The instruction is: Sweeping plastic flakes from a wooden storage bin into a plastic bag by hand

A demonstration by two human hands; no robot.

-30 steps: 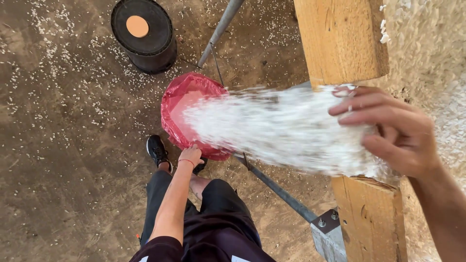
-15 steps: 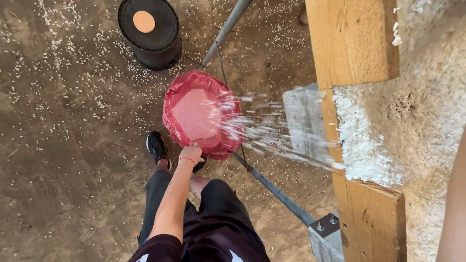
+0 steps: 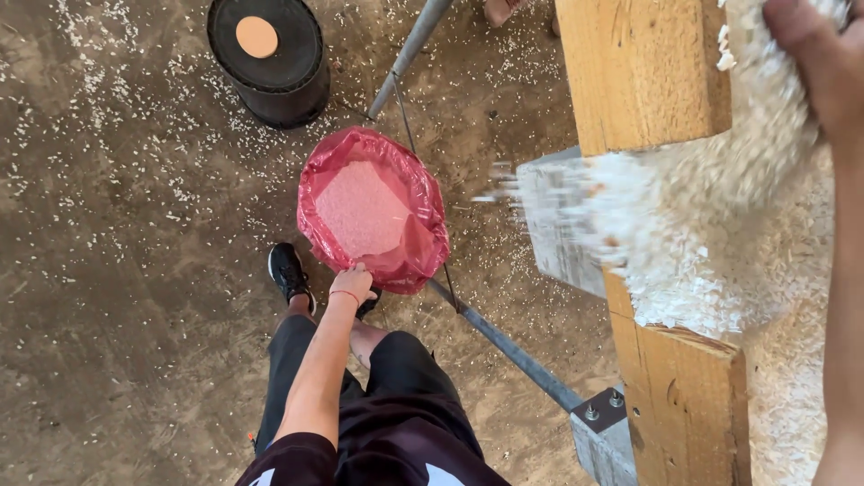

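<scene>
- Down by my shoe, left hand (image 3: 353,283) pinches the red bag's (image 3: 373,209) rim (already holding white grain).
- Up right, right hand (image 3: 823,63) on white shavings (image 3: 711,225); grip, can't tell.

A round-mouthed red plastic bag (image 3: 373,209), open, sits on the floor, holding pale granules.

Your left hand (image 3: 353,283) sits near the centre of your view, touching the near rim of the bag (image 3: 373,209), which lies just beyond it at 12 o'clock with flakes inside. The bucket (image 3: 270,56) stands past the bag at 11 o'clock. Your shoe (image 3: 288,270) rests on the floor (image 3: 117,270) just at 9 o'clock of that hand. At 3 o'clock runs the wooden beam (image 3: 643,72), with a heap of flakes (image 3: 711,234) on and beside it. Your right hand (image 3: 823,63) is at 2 o'clock, over the heap. A metal rod (image 3: 513,346) slants from below the bag toward 5 o'clock.
</scene>
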